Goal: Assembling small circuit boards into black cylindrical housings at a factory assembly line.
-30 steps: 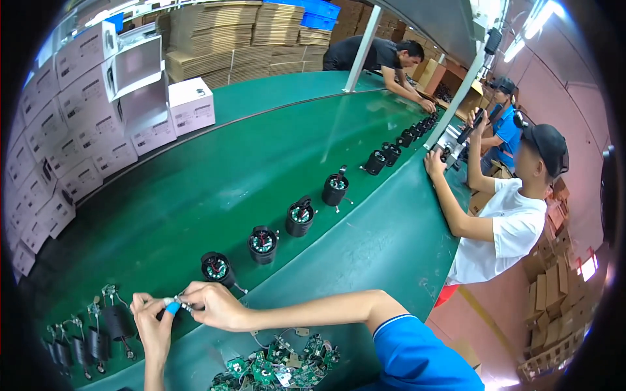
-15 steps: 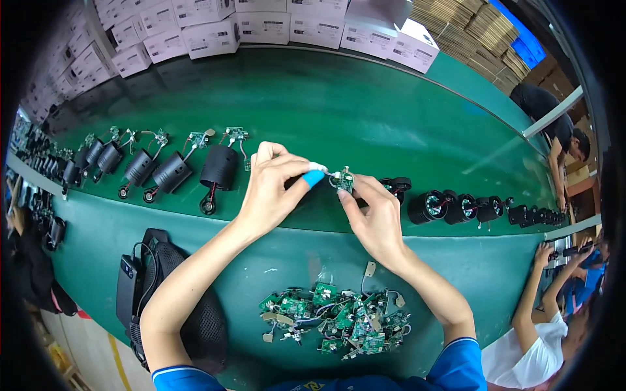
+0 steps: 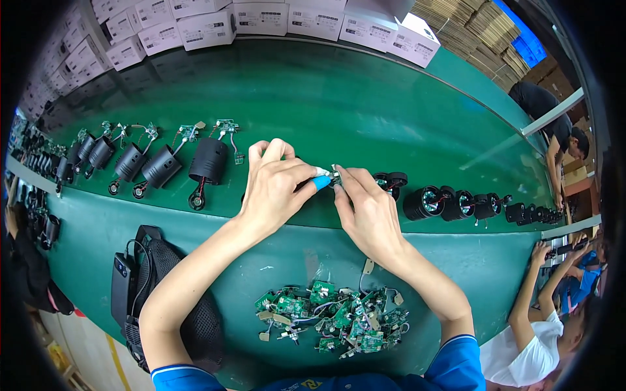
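lying at the far left on the green table (image 3: 365,104) is a row of black cylindrical housings (image 3: 160,166) with small boards wired on; the left hand (image 3: 277,186) pinches a blue-tipped tool (image 3: 319,182) against a small part (image 3: 336,174) pinched by the right hand (image 3: 365,208) — a pile of green circuit boards (image 3: 336,318) sits below, more black housings (image 3: 456,203) rightward.

Your view and hands shifting over the last second.
You are now looking straight down the green belt (image 3: 365,104) rather than along it; your left hand (image 3: 277,186) and right hand (image 3: 368,208) are meeting at the small part (image 3: 334,174), the circuit-board pile (image 3: 332,316) lying below.
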### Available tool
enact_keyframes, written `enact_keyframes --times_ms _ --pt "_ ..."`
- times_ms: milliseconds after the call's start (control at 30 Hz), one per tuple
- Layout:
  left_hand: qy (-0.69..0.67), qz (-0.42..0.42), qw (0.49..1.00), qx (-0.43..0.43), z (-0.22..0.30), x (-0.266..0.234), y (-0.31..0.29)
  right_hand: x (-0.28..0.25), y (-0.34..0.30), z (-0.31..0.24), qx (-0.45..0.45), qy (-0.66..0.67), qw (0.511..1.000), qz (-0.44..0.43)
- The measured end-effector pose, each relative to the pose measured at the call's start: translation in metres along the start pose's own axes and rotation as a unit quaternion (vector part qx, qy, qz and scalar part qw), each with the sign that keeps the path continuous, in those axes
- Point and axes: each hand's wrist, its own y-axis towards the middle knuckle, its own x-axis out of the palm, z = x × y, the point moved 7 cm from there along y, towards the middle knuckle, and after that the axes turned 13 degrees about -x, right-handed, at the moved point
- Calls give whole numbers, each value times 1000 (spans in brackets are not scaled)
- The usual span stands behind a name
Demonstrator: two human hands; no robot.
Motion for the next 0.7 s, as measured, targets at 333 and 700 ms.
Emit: enact_keyframes --times_ms 333,700 --pt "121 43 989 77 21 -6 -5 2 1 0 -25 1 1000 4" --pt "100 -14 994 52 28 -2 -3 1 -4 1 -28 -51 998 -24"
